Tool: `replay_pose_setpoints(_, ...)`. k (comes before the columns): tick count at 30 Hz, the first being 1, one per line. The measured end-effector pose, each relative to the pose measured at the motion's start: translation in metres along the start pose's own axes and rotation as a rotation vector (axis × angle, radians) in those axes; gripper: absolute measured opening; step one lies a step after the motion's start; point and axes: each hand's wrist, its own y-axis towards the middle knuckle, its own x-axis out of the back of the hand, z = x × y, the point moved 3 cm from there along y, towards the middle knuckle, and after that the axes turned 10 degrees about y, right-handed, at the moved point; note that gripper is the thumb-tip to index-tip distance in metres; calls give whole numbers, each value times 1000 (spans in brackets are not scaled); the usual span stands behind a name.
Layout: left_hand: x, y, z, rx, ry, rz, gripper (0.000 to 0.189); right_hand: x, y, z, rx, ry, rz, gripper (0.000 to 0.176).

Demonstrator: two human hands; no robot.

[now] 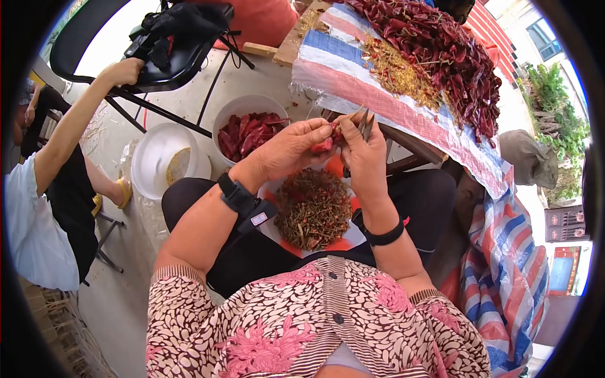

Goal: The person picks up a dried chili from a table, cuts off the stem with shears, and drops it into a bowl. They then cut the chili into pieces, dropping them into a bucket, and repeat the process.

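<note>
While our left hand (293, 150) keeps its fingers clamped on a red chili (323, 146), our right hand (365, 160) is closed round scissors (366, 123), both over the lap tray (272, 230) so trimmings seemingly drop there; a bucket (252, 99) of chilies sits near.

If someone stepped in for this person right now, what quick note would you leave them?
Left hand pinches a red chili.
Right hand grips scissors against that chili.
The lap bowl holds stems and scraps, and the white bucket by the knees holds red chilies.
Done: part of a bucketful.
Left: the big chili pile on the table's striped sheet.
</note>
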Motion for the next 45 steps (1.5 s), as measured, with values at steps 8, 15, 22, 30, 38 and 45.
replay_pose_setpoints(8, 10, 1, -1, -6, 117, 195, 17, 1, -4, 2, -292, 337, 15, 9)
replay_pose_setpoints(15, 4, -7, -10, -15, 301, 224, 16, 19, 0, -1, -617, 600, 147, 11)
replay_pose_setpoints(22, 13, 2, -5, -10, 361, 92, 20, 0, -16, 12, 116, -18, 65, 12)
replay_pose_setpoints(30, 16, 0, -5, 56, 475, 60, 20, 30, -2, -5, -208, 608, -160, 8)
replay_pose_setpoints(38, 81, -12, -1, 50, 1167, -318, 18, 99, -7, 18, 143, -502, 57, 16)
replay_pose_setpoints(45, 125, -1, 12, 7, 1803, -813, 32, 104, -23, 5, -80, -1057, 7, 26)
